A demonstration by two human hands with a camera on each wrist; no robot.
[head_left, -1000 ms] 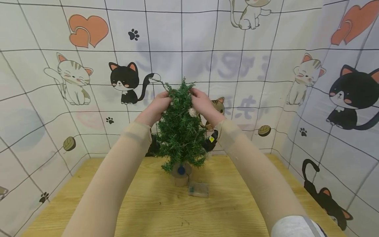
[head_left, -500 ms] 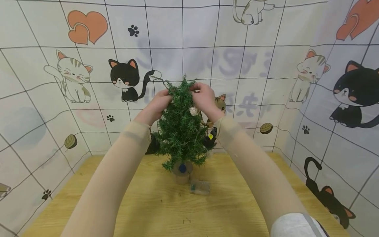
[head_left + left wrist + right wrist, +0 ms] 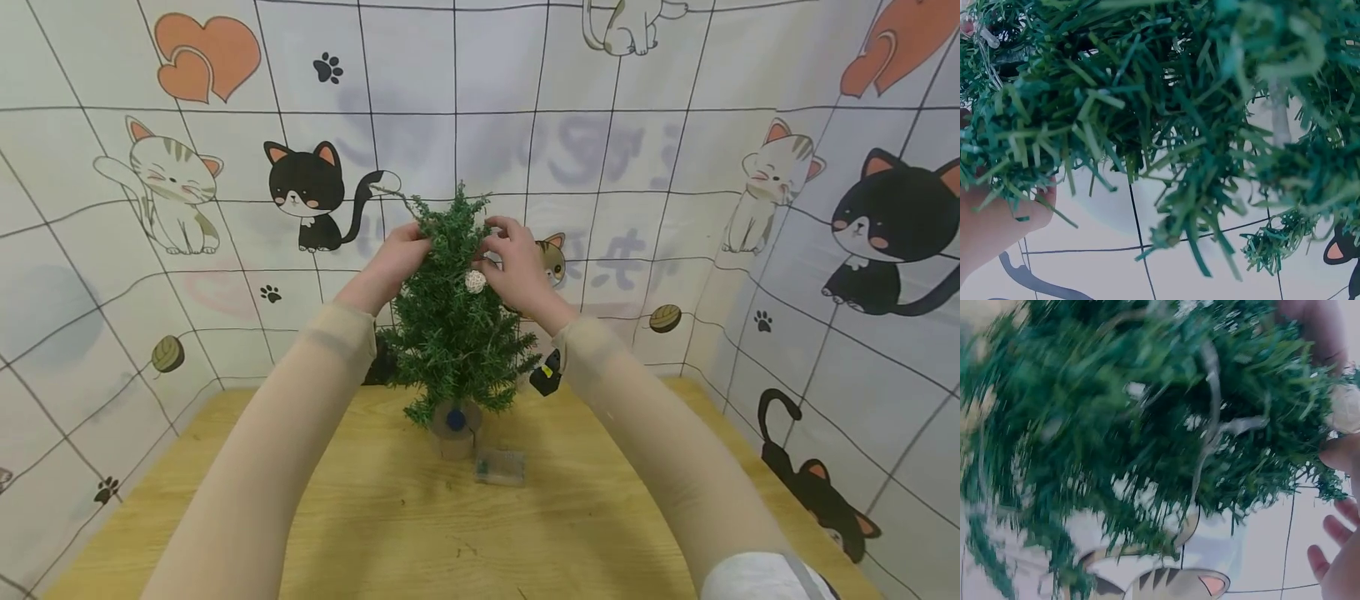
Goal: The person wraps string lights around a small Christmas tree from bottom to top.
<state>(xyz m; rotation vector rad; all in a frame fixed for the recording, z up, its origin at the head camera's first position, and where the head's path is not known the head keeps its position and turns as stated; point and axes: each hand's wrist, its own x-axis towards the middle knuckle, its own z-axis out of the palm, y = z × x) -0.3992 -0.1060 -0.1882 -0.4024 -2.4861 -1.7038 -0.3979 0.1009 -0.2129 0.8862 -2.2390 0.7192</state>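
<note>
A small green artificial Christmas tree (image 3: 457,333) stands on the table in the head view. My left hand (image 3: 397,260) grips the upper left branches; its fingertips are buried in the needles. In the left wrist view, its thumb (image 3: 1041,203) shows behind the foliage. On the right side, my right hand (image 3: 521,267) has thumb and index finger curled together, seemingly pinching the light string just above a white woven ball (image 3: 475,282). The right wrist view shows one fingertip (image 3: 1338,453) against that ball, with the outer fingers spread apart. Clear wire (image 3: 1210,419) runs through the branches.
A clear battery box (image 3: 500,467) lies on the wooden table (image 3: 480,542), just right of the tree's base (image 3: 456,437). Behind the tree hangs a cat-printed cloth wall (image 3: 420,67). A black wrist device (image 3: 546,375) sits under the right cuff.
My right hand has shifted slightly lower, its thumb and index now visible beside the ball. The ball has moved slightly left against the tree. My left hand stays in place.
</note>
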